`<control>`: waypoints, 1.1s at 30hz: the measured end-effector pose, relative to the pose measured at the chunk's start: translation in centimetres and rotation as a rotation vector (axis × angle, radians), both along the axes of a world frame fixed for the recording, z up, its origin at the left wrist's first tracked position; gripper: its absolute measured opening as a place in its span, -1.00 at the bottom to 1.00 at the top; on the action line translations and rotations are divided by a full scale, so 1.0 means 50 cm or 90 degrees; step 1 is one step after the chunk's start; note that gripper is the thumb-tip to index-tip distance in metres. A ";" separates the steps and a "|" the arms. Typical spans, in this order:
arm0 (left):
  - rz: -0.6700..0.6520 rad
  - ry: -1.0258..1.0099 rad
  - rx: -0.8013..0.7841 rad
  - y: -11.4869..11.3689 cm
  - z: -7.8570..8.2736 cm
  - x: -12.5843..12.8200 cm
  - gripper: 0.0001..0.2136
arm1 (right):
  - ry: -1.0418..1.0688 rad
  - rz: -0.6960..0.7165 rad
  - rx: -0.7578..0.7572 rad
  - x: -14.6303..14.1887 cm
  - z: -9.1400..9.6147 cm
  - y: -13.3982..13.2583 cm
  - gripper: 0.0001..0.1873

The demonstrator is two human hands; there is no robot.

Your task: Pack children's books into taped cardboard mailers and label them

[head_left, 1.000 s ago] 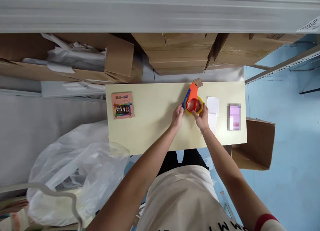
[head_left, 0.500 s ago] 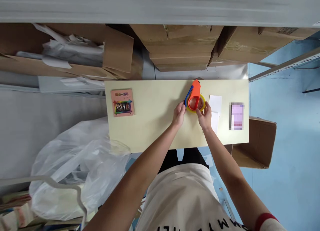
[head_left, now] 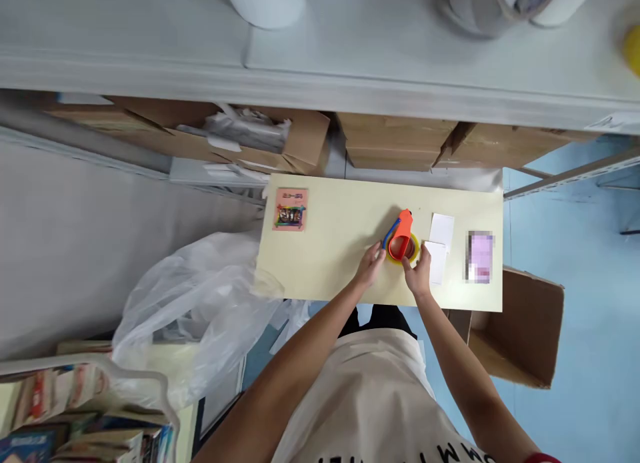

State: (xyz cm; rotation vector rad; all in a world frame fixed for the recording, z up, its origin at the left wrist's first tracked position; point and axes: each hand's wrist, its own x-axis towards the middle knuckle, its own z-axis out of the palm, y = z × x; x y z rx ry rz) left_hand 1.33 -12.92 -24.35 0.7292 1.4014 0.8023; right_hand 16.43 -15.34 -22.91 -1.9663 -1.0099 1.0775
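An orange tape dispenser with a blue handle and a yellowish tape roll stands on the pale yellow table. My left hand touches its left side with the fingers curled toward it. My right hand grips the roll's lower right edge with pinched fingers. Two white cards lie just right of the dispenser, beside my right hand.
A pink card lies at the table's far left, a blurred purple item at its right. Cardboard boxes sit behind under a grey shelf. A clear plastic bag lies left, an open carton right, books lower left.
The camera has tilted up and pulled back, so the shelf top now shows. Both hands stay at the tape dispenser, which sits in much the same spot on the table.
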 end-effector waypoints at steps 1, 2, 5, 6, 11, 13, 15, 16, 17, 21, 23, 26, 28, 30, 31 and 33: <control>-0.001 -0.002 -0.017 -0.002 0.004 -0.008 -0.43 | -0.020 0.016 0.022 -0.001 0.007 0.000 -0.20; -0.003 -0.004 -0.035 -0.006 0.010 -0.020 -0.41 | -0.037 0.029 0.044 -0.002 0.015 0.002 -0.19; -0.013 0.004 -0.048 -0.025 0.026 -0.072 -0.43 | -0.071 0.062 0.097 -0.008 0.039 0.009 -0.20; -0.017 0.014 -0.047 -0.034 0.031 -0.094 -0.44 | -0.079 0.069 0.110 -0.011 0.046 0.013 -0.22; -0.001 0.091 -0.066 -0.090 0.047 -0.217 -0.48 | -0.110 0.093 0.156 -0.034 0.067 0.030 -0.31; 0.018 0.102 -0.063 -0.116 0.054 -0.261 -0.50 | -0.125 0.112 0.178 -0.055 0.070 0.032 -0.34; 0.039 0.103 -0.054 -0.145 0.062 -0.299 -0.50 | -0.142 0.133 0.207 -0.088 0.071 0.028 -0.35; 0.051 0.103 -0.048 -0.159 0.066 -0.318 -0.51 | -0.148 0.144 0.221 -0.110 0.072 0.023 -0.36; 0.063 0.102 -0.040 -0.174 0.071 -0.337 -0.51 | -0.151 0.154 0.234 -0.134 0.072 0.017 -0.37; 0.124 0.092 -0.008 -0.236 0.091 -0.426 -0.53 | -0.117 0.235 0.272 -0.259 0.075 -0.023 -0.40; 0.163 0.097 0.025 -0.270 0.102 -0.482 -0.55 | -0.086 0.320 0.264 -0.333 0.077 -0.044 -0.42; 0.229 0.157 0.086 -0.327 0.112 -0.576 -0.58 | -0.045 0.467 0.214 -0.456 0.084 -0.071 -0.47; 0.275 0.222 0.097 -0.370 0.109 -0.642 -0.60 | -0.030 0.556 0.181 -0.545 0.089 -0.085 -0.52; 0.325 0.311 0.075 -0.412 0.097 -0.706 -0.63 | -0.039 0.650 0.161 -0.635 0.095 -0.097 -0.58; 0.345 0.362 0.056 -0.431 0.088 -0.736 -0.64 | -0.052 0.704 0.157 -0.678 0.097 -0.104 -0.60; 0.361 0.450 0.006 -0.462 0.065 -0.789 -0.68 | -0.083 0.811 0.155 -0.760 0.098 -0.118 -0.63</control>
